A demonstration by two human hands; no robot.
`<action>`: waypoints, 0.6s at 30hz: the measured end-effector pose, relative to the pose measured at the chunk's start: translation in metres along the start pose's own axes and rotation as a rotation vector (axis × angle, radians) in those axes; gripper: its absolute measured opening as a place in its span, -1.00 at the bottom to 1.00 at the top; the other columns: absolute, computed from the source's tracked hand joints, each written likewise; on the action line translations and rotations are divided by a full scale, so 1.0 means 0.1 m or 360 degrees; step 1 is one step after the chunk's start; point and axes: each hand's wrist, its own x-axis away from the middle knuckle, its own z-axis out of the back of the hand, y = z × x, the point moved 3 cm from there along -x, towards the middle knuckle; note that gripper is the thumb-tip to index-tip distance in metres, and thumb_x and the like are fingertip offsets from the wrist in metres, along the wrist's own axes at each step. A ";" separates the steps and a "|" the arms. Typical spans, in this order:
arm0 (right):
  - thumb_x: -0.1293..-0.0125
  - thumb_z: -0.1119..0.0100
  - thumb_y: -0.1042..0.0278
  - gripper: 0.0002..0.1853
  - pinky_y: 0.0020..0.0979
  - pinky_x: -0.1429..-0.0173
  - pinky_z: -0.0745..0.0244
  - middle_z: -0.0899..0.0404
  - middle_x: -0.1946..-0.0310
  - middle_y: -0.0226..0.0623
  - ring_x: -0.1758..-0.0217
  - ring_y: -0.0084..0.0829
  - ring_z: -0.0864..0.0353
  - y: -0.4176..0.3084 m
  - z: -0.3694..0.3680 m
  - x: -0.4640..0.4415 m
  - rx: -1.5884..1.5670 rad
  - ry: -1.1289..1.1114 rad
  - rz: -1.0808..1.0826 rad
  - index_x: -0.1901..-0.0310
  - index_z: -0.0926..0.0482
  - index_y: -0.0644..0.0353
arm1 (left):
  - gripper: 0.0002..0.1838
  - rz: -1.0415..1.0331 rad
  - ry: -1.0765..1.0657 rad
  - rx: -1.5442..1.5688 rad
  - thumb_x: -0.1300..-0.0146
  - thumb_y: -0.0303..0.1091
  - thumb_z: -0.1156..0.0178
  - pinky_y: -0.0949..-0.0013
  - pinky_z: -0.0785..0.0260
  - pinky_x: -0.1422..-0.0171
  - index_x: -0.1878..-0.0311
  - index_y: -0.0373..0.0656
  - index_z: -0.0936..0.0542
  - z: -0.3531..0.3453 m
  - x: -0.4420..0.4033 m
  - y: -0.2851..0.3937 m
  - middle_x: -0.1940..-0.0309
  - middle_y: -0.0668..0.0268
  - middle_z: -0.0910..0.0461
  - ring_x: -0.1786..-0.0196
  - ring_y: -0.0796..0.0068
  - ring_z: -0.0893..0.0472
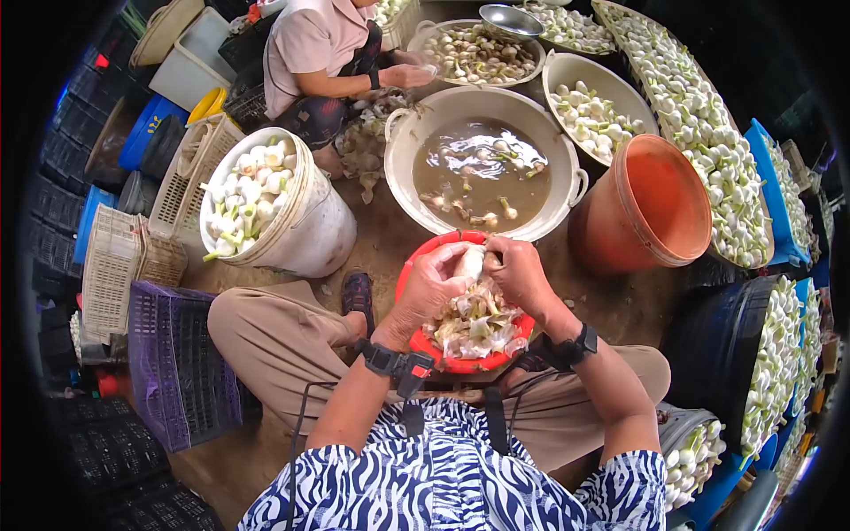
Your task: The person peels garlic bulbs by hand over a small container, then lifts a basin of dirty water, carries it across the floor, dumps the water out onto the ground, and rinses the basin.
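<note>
- A bulb (470, 262), pale and small, is held up above the near middle of the scene, between the person's two hands and over the far part of a red bowl (474, 365).
- It lies to the right of the left hand (428, 281) and to the left of the right hand (522, 279). Both hands touch it or nearly so, and neither is clearly nearer.
- Its long axis seems to run away from the person's body, across the gap between the hands; fingers cover part of it, so which end carries the stem cannot be told.
- The left hand is curled narrowly around the bulb's left side, thumb towards the body, and appears to carry it.
- The right hand is bent in from the other side, its fingertips drawn close together at the bulb's right edge; whether they pinch the bulb or a bit of skin cannot be told.
- Below the hands, loose skins (478, 329) heap inside the bowl.
- Just beyond the bowl is a wide basin (399, 168) of cloudy water with a few bulbs in it.
- A white bucket (305, 232) full of bulbs stands to the left, an orange bucket (630, 221) to the right.
</note>
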 end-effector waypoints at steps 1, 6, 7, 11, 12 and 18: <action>-0.04 -0.09 0.50 -0.92 -0.32 0.38 -0.39 -0.55 0.55 -0.16 0.47 -0.18 -0.56 0.07 -0.03 0.01 0.0001 0.0000 -0.0002 0.48 -0.51 0.33 | -0.48 -0.0070 -0.0002 -0.0251 -0.07 -0.43 -0.18 0.48 -0.42 0.03 -0.15 -0.32 -0.40 -0.01 -0.01 0.02 0.10 0.33 -0.52 0.11 0.61 -0.52; -0.17 -0.16 0.46 -0.87 -0.46 0.39 -0.36 -0.48 0.61 -0.34 0.50 -0.60 -0.44 0.10 -0.03 0.05 -0.0665 -0.0233 -0.0262 0.27 -0.60 0.32 | -0.51 -0.0145 0.0093 -0.0126 -0.14 -0.37 -0.16 0.47 -0.36 -0.07 -0.15 -0.34 -0.41 0.04 -0.08 -0.13 0.03 0.31 -0.48 0.02 0.58 -0.48; -0.17 -0.16 0.46 -0.87 -0.46 0.39 -0.36 -0.48 0.61 -0.34 0.50 -0.60 -0.44 0.10 -0.06 0.06 -0.0669 -0.0251 -0.0252 0.27 -0.60 0.32 | -0.53 -0.0179 0.0153 -0.0286 -0.17 -0.34 -0.16 0.48 -0.36 -0.06 -0.14 -0.33 -0.41 0.05 -0.10 -0.16 0.01 0.28 -0.47 0.02 0.58 -0.47; -0.20 -0.16 0.47 -0.85 -0.56 0.35 -0.37 -0.56 0.52 -0.40 0.46 -0.68 -0.45 0.14 -0.11 0.07 -0.0811 -0.0311 -0.0437 0.24 -0.61 0.33 | -0.56 0.0044 0.0031 -0.0883 -0.19 -0.27 -0.20 0.46 -0.35 0.00 -0.08 -0.33 -0.46 0.01 -0.08 -0.05 0.14 0.28 -0.54 0.12 0.60 -0.50; -0.20 -0.16 0.47 -0.87 -0.57 0.34 -0.38 -0.57 0.50 -0.42 0.45 -0.68 -0.46 0.23 -0.12 0.06 -0.1067 -0.0343 -0.0633 0.26 -0.62 0.33 | -0.60 -0.0101 0.0038 -0.0945 -0.19 -0.28 -0.20 0.48 -0.35 0.00 -0.04 -0.31 -0.50 0.00 -0.07 -0.05 0.18 0.33 -0.56 0.16 0.62 -0.50; -0.24 -0.11 0.46 -0.90 -0.59 0.31 -0.37 -0.50 0.46 -0.52 0.42 -0.72 -0.41 0.29 -0.16 0.04 -0.1565 -0.0382 -0.0752 0.34 -0.56 0.29 | -0.62 0.0009 0.0062 0.0562 -0.19 -0.41 -0.11 0.52 -0.36 0.08 -0.08 -0.33 -0.44 -0.14 -0.02 0.00 0.19 0.35 -0.55 0.19 0.62 -0.51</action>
